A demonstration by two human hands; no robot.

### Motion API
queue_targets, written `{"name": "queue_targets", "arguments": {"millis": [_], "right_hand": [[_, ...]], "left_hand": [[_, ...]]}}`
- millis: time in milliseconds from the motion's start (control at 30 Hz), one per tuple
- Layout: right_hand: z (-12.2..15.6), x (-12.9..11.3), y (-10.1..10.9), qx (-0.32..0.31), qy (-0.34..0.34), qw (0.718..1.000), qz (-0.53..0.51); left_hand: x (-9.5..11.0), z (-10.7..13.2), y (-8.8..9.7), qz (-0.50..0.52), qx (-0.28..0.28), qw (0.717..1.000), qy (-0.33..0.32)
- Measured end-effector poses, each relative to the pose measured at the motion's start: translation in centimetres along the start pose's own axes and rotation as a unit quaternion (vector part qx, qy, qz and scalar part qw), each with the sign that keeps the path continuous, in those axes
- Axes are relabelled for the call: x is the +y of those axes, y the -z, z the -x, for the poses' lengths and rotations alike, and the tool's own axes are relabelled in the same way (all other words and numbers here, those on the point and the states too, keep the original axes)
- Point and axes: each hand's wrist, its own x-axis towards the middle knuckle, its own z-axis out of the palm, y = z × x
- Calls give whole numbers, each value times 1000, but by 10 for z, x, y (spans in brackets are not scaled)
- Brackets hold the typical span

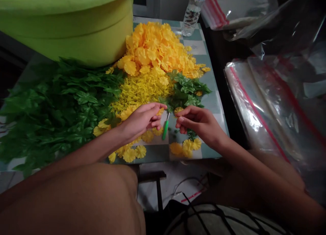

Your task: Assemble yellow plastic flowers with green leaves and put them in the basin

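Note:
My left hand (pixel 142 119) is closed in a pinch on a thin tool with a green handle (pixel 165 129), which hangs down between my hands; a yellow petal piece shows at the fingertips. Just to its right, my right hand (pixel 197 123) is closed with fingers curled around a small green leaf piece. Both hover over the near edge of a checked table (pixel 211 102). Loose yellow fabric flowers (pixel 132 153) lie under my hands.
A heap of orange-yellow petals (pixel 158 48) and yellow centres (pixel 142 89) fills the table's middle. Green plastic leaves (pixel 51 109) cover the left, a smaller leaf pile (pixel 188 89) sits centre right. A lime tub (pixel 71 24), water bottle (pixel 191 14) and plastic bags (pixel 267 102) surround.

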Motion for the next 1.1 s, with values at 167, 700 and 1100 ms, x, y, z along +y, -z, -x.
{"name": "queue_targets", "arguments": {"millis": [167,700,1100], "right_hand": [[9,-2,-1,-16,3,999,-36],[11,3,-3,-11,7,993,-120],[19,6,-17,36,84,996,-4]], "left_hand": [[-8,2,-7,46,-76,996,28],[-8,9,-2,-234,4,942,-240],[-10,12,0,-247,-5,932,-264]]}}
